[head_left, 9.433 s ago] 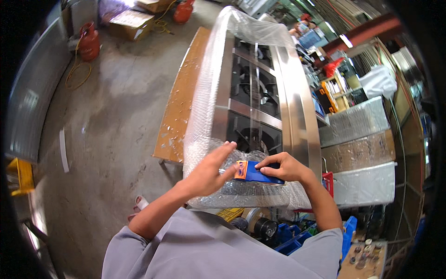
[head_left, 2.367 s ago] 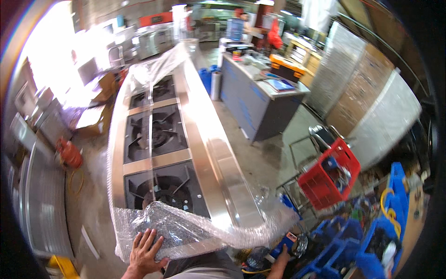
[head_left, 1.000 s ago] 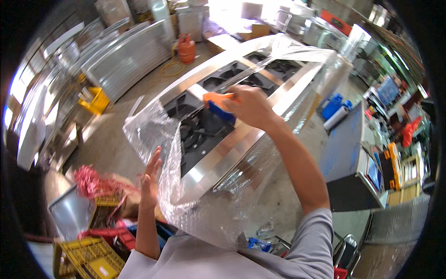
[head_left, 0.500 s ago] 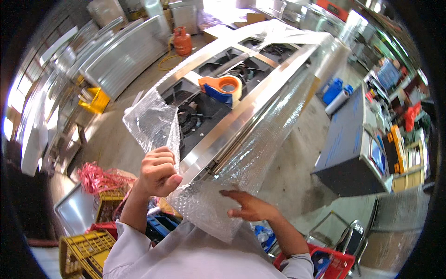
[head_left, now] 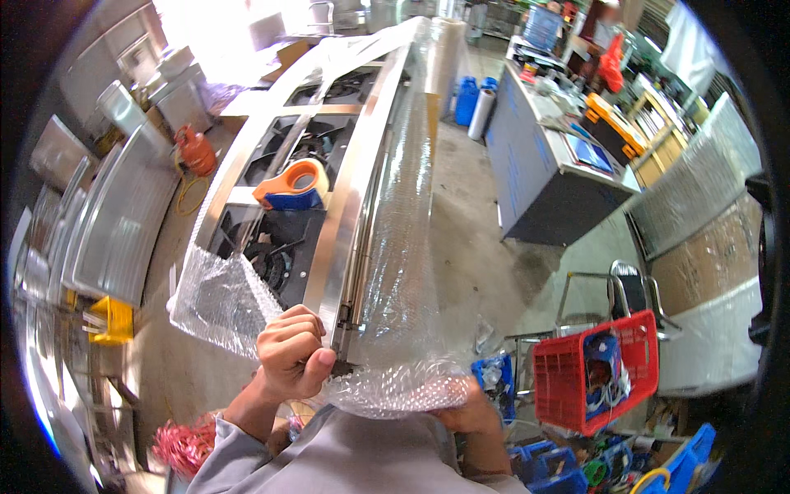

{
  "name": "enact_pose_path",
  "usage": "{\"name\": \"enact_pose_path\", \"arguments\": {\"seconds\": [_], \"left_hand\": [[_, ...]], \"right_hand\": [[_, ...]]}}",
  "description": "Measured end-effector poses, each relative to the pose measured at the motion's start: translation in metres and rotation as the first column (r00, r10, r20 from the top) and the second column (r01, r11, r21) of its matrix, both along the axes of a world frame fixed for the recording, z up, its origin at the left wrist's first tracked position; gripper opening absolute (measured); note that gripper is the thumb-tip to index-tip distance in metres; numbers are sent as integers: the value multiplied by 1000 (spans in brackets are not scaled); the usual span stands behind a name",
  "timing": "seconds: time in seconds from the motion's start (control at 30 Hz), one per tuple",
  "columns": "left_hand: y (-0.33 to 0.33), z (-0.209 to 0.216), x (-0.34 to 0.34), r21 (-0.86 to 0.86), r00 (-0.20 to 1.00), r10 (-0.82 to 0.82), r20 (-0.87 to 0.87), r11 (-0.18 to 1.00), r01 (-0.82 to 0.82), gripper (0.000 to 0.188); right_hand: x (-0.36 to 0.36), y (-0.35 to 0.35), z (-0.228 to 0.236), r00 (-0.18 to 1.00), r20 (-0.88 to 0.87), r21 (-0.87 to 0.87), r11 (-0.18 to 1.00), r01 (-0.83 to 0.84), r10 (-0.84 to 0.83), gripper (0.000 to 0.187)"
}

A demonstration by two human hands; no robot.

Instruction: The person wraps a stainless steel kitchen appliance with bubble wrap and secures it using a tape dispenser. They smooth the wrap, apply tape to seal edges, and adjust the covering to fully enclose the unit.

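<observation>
A long stainless-steel gas stove (head_left: 333,206) with several black burners stretches away in front of me, partly covered in clear bubble wrap (head_left: 395,272). My left hand (head_left: 296,350) is closed in a fist on the wrap's edge at the stove's near corner; a loose flap hangs to its left. My right hand (head_left: 465,403) is at the near end of the sheet, low by my body, its fingers covered by the crumpled plastic, so their grip is unclear. An orange and blue tape dispenser (head_left: 295,188) with a roll of tape rests on the stove top.
A bubble wrap roll (head_left: 444,53) stands at the stove's far end. To the right are a grey workbench (head_left: 535,165), a chair (head_left: 627,284) and a red crate (head_left: 559,379). On the left are an orange gas cylinder (head_left: 195,151), leaning metal sheets (head_left: 123,222) and a yellow crate (head_left: 113,321).
My view has turned to the right. My right hand, spread above the wrap before, has moved down and its fingers are now behind the sheet's near edge. My left hand keeps its hold.
</observation>
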State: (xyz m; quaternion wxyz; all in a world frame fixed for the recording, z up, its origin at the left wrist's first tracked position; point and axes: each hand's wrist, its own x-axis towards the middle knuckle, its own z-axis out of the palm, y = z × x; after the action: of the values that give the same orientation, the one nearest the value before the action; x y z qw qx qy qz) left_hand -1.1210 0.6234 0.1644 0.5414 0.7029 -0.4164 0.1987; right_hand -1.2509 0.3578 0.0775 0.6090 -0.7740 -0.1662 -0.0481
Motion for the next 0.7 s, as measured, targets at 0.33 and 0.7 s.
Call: {"name": "enact_pose_path", "arguments": {"seconds": [0.33, 0.7], "left_hand": [[5, 18, 2, 228, 967, -88, -237, 963, 143, 75], [-34, 61, -28, 661, 898, 366, -245, 741, -122, 75]], "right_hand": [[67, 15, 32, 973, 186, 56, 990, 127, -135, 23], [105, -59, -98, 945, -78, 173, 938, -301, 318, 120]]}}
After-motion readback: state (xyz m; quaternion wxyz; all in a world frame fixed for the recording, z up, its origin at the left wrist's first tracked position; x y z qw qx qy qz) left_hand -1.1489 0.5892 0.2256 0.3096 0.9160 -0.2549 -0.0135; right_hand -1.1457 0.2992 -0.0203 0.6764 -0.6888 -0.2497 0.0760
